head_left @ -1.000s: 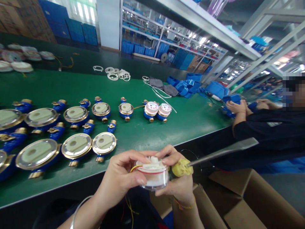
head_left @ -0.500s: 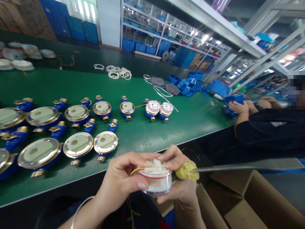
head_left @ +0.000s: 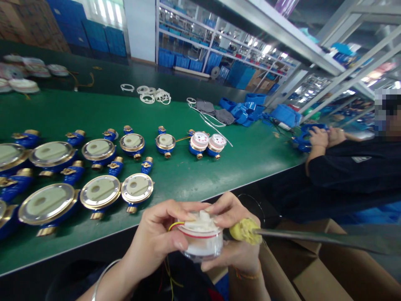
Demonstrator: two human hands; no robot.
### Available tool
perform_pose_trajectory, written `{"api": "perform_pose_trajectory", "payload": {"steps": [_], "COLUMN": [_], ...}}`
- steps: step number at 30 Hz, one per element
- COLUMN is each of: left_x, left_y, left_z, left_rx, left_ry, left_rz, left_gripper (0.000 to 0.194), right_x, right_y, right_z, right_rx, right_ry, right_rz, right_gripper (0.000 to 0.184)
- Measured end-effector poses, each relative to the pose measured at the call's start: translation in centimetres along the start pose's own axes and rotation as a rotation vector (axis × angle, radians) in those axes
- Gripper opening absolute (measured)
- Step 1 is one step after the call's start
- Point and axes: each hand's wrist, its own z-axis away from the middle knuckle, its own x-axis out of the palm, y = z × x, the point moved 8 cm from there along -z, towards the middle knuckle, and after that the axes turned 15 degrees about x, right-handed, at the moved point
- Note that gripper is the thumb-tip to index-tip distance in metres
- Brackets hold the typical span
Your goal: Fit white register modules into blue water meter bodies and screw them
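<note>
Between my two hands, just off the bench's front edge, is a round clear-and-white meter register point(head_left: 202, 240) with a red line round it and yellow and red wires trailing down. My left hand point(head_left: 164, 234) grips its left side, thumb low and fingers on top. My right hand point(head_left: 238, 234) closes on its right side and also keeps hold of a screwdriver, whose yellow wrapped handle point(head_left: 246, 231) sits in the palm while the long metal blade point(head_left: 310, 238) points right. Blue water meter bodies with brass fittings point(head_left: 137, 188) stand in rows to the left.
Two meters with white dials point(head_left: 199, 140) stand mid-bench on the green mat point(head_left: 175, 179). White rings point(head_left: 147, 98), grey pads and blue plastic parts point(head_left: 244, 112) lie farther back. An open cardboard box point(head_left: 326, 271) is low right. A co-worker's hands point(head_left: 319, 137) hold blue parts.
My hands still grip the register, which has shifted slightly left and down. The screwdriver blade tip has swung lower. The co-worker's hands have moved a little with the blue part.
</note>
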Motion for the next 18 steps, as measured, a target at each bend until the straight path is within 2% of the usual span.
{"api": "perform_pose_trajectory", "payload": {"steps": [10,12,15,16,18], "left_x": [-1.1,-1.2,-1.7,-2.3,-4.1], "left_y": [-1.6,-1.9,-2.8,-3.1,-3.4], "left_z": [0.0,-0.3,-1.0,-1.4,-2.6], "left_rx": [-0.046,-0.099,-0.242,-0.264,-0.210], "left_ry": [0.030,0.005,-0.068,-0.083,-0.094], "left_rz": [-0.011,0.005,-0.031,-0.102,-0.386], "left_gripper": [0.022,0.039,0.082,0.089,0.088], "right_x": [-0.6,-0.7,-1.2,-1.5,-2.6], "right_y": [1.7,1.6,2.3,3.1,5.2], "right_z": [0.0,-0.3,-1.1,-1.6,-2.5], "right_rx": [0.056,0.043,0.070,0.119,0.251], "right_ry": [0.004,-0.023,-0.087,-0.097,-0.048], "right_rz": [-0.002,0.026,0.091,0.116,0.138], "right_gripper": [0.061,0.060,0.054,0.050,0.046]}}
